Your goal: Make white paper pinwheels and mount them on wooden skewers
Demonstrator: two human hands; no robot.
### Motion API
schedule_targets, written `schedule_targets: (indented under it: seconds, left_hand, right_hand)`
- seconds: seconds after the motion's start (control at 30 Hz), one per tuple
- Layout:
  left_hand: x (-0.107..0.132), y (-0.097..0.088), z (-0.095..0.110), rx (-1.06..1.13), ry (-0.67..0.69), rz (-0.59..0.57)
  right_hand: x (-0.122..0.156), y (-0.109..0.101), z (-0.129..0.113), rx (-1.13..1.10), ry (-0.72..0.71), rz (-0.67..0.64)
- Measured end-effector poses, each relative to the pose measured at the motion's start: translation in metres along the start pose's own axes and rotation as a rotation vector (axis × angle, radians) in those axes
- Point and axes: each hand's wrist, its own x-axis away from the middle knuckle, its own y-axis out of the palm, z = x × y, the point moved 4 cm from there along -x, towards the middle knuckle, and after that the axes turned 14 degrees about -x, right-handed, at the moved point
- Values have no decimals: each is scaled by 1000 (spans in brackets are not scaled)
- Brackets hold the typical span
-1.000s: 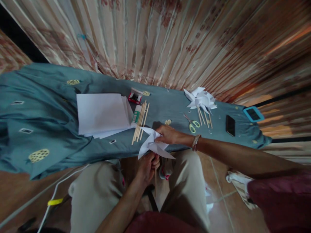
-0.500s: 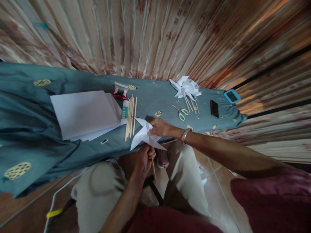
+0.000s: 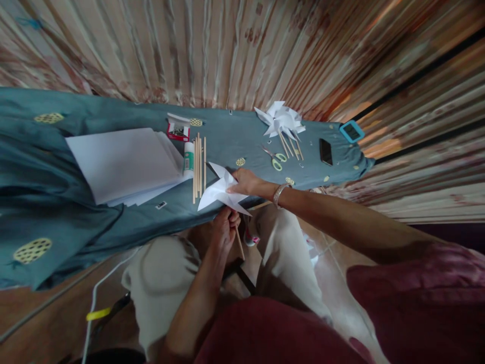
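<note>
A white paper pinwheel (image 3: pixel 220 193) hangs at the near edge of the table covered in teal cloth (image 3: pixel 56 212). My left hand (image 3: pixel 226 228) is closed round a thin wooden stick (image 3: pixel 239 242) just under the pinwheel. My right hand (image 3: pixel 244 182) pinches the pinwheel at its right side, fingers pressed on the paper's middle. A silver bracelet sits on my right wrist.
On the cloth lie a stack of white paper (image 3: pixel 121 163), a glue stick (image 3: pixel 188 157), several wooden sticks (image 3: pixel 198 164), a small red box (image 3: pixel 177 130), scissors (image 3: pixel 274 157), finished pinwheels (image 3: pixel 279 120), a black phone (image 3: pixel 325 151) and a blue-cased device (image 3: pixel 352 131). Curtains hang behind.
The view has swung; my hands and the pinwheel sit slightly higher and left in frame. The grip of both hands looks the same.
</note>
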Motion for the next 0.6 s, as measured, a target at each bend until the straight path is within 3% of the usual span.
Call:
schedule_targets:
  seconds: [0.23,0.6]
  left_hand:
    - [0,-1,0,-24,17,1]
    - [1,-5,-1,-48,9,-28]
  right_hand:
    - [-8,2,4,25,-54,-19]
    - [-28,0,6,90,-222,-168]
